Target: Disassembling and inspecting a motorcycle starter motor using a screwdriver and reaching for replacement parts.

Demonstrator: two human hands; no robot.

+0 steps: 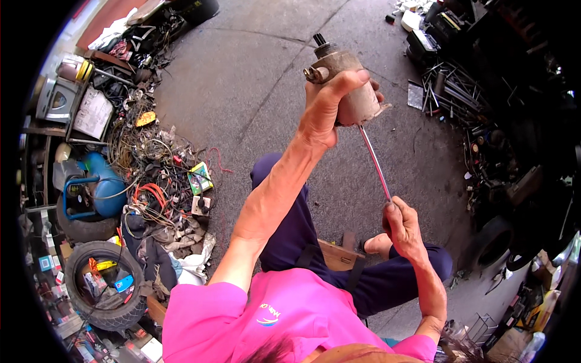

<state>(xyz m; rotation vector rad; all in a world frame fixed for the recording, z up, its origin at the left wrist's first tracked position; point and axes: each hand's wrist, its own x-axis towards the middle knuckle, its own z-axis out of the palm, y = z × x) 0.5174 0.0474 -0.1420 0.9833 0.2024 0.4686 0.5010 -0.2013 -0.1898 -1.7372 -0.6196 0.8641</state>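
My left hand (324, 109) is wrapped round a dusty, cylindrical starter motor (361, 104), holding it up over the floor. A toothed shaft sticks out of the motor's far end, and a short stub juts from its left side. Lower and to the right, my right hand (404, 227) is closed on the handle of a long, thin screwdriver (376, 163). The screwdriver's shaft slants up to the motor's near end, its tip meeting that end. My fingers hide most of the screwdriver's handle.
Tangled wires (163, 157) lie heaped on the left, near a blue tank (106, 184) and a tire (75, 281) holding small packages. Metal rods (448, 91) and dark scrap line the right. A wooden piece (338, 256) shows between my legs on the concrete floor (242, 78).
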